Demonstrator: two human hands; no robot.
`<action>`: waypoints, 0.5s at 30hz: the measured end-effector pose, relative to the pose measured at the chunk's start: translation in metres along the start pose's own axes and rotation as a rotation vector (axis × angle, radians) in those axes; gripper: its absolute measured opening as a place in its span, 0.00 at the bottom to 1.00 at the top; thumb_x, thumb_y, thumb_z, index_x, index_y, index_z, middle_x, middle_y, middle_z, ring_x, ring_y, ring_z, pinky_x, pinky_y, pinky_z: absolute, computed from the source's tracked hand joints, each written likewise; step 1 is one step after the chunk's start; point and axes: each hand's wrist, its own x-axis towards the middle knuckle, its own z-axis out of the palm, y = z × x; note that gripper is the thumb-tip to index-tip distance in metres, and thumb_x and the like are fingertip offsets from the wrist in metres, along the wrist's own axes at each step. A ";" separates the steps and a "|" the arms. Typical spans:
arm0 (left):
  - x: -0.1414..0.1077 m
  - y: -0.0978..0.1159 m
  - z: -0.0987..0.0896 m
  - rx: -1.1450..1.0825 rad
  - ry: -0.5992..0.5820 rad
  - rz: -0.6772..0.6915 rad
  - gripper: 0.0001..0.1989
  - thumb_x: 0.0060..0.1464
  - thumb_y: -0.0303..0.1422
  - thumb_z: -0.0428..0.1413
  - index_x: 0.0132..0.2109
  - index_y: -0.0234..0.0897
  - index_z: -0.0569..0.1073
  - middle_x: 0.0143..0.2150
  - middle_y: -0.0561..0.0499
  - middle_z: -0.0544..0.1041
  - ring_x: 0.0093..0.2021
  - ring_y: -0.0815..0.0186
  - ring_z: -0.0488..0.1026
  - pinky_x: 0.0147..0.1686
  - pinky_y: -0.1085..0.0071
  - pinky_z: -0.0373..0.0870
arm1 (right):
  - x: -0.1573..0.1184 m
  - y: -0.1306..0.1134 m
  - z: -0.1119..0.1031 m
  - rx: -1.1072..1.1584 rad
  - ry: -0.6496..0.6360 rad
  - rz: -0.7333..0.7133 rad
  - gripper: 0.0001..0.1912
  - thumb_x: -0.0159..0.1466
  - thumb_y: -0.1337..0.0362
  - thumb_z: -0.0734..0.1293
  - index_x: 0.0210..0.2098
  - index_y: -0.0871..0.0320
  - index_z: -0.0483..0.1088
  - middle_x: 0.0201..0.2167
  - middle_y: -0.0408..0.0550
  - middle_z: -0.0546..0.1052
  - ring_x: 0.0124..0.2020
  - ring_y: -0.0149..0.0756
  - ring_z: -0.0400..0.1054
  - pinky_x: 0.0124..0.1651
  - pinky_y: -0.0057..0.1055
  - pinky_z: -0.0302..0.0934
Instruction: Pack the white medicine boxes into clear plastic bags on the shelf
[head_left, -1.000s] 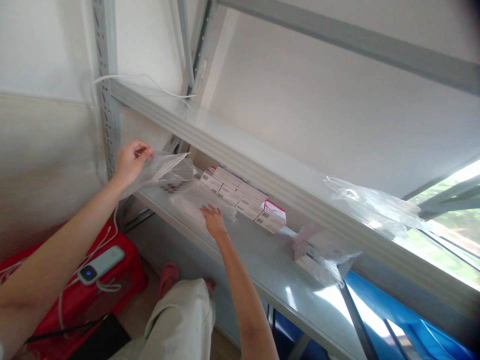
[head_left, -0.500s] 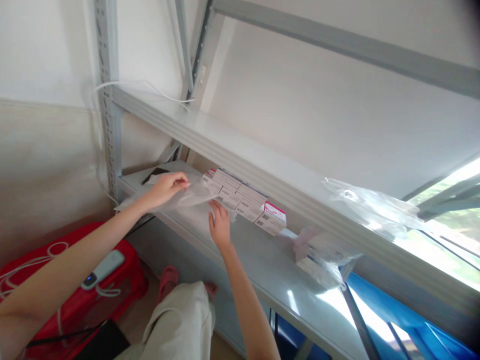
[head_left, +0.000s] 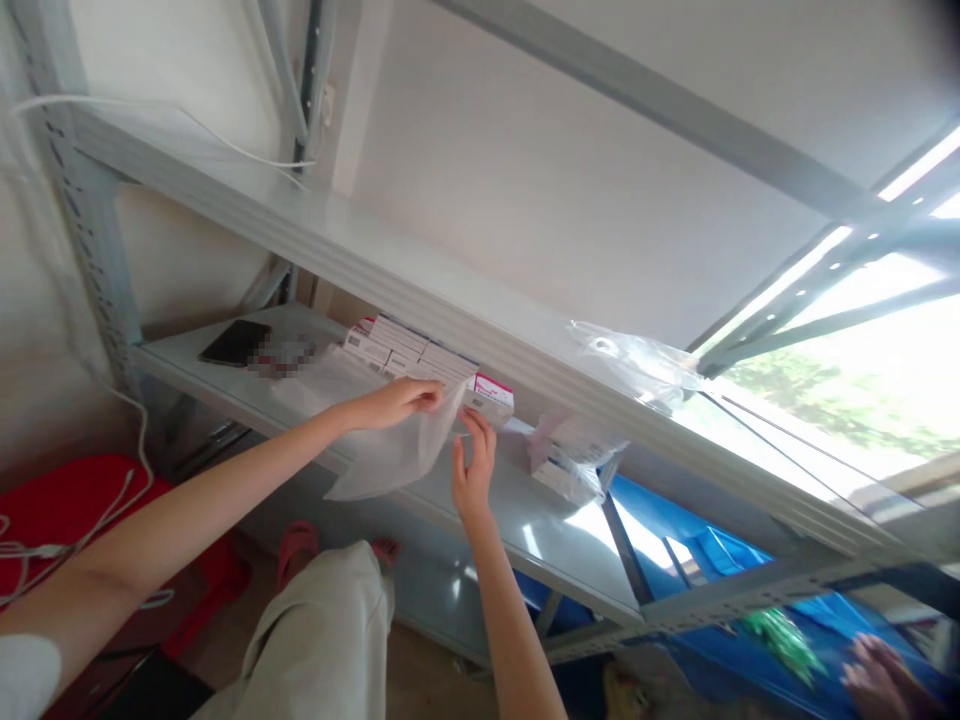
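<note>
A translucent plastic bag hangs from the fingers of my left hand, which are pinched closed on its upper edge. The bag drapes over the front edge of the lower shelf. My right hand is just right of the bag, thumb apart from the fingers, with its fingertips at the bag's edge; whether they touch it is hard to see. Behind both hands stands a row of white cartons, partly covered by the bag. The end carton has a pink top.
On the lower shelf, a clear bag with cartons lies to the right and a dark flat object to the left. Another clear bag rests on the upper shelf. A red stool carries white cables. Another person's skin shows lower right.
My left hand has moved right with the bag, close to my right hand, and the bag now hangs lower over the shelf edge. The view has swung to the right.
</note>
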 end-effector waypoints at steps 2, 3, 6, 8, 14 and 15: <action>0.012 -0.001 0.014 -0.057 -0.006 0.033 0.09 0.60 0.34 0.48 0.32 0.37 0.63 0.30 0.54 0.65 0.33 0.67 0.63 0.39 0.72 0.60 | -0.003 0.007 -0.015 -0.055 -0.042 0.001 0.17 0.71 0.60 0.55 0.55 0.57 0.66 0.52 0.56 0.71 0.56 0.41 0.64 0.55 0.41 0.61; 0.018 -0.002 0.020 -0.080 0.000 0.036 0.09 0.60 0.35 0.48 0.32 0.37 0.63 0.30 0.54 0.65 0.34 0.67 0.63 0.39 0.72 0.60 | -0.006 0.011 -0.022 -0.097 -0.078 0.005 0.17 0.71 0.59 0.56 0.54 0.58 0.67 0.51 0.56 0.72 0.54 0.41 0.65 0.52 0.39 0.62; 0.034 -0.011 0.037 -0.099 0.014 0.008 0.09 0.59 0.35 0.49 0.32 0.37 0.63 0.29 0.54 0.65 0.32 0.67 0.63 0.37 0.73 0.60 | -0.013 0.019 -0.038 -0.243 -0.223 0.025 0.16 0.70 0.57 0.58 0.49 0.58 0.71 0.40 0.52 0.76 0.40 0.39 0.71 0.43 0.34 0.62; 0.044 -0.021 0.043 -0.092 -0.002 -0.012 0.08 0.59 0.35 0.49 0.32 0.37 0.63 0.29 0.54 0.66 0.32 0.67 0.65 0.37 0.73 0.61 | -0.020 0.022 -0.048 -0.327 -0.311 0.030 0.13 0.70 0.60 0.59 0.46 0.56 0.73 0.33 0.47 0.77 0.31 0.34 0.70 0.39 0.31 0.60; 0.074 -0.058 0.046 0.049 0.016 -0.178 0.07 0.58 0.31 0.49 0.31 0.38 0.62 0.28 0.54 0.68 0.31 0.66 0.68 0.35 0.72 0.64 | -0.043 0.025 -0.072 -0.545 -0.468 -0.031 0.19 0.70 0.70 0.57 0.55 0.50 0.71 0.35 0.46 0.78 0.30 0.31 0.71 0.33 0.26 0.59; 0.076 -0.058 0.048 0.095 0.030 -0.197 0.06 0.58 0.30 0.50 0.31 0.37 0.63 0.29 0.53 0.69 0.32 0.65 0.69 0.36 0.71 0.65 | -0.046 0.024 -0.074 -0.569 -0.509 -0.047 0.21 0.69 0.71 0.57 0.57 0.49 0.69 0.35 0.46 0.78 0.30 0.31 0.71 0.34 0.25 0.59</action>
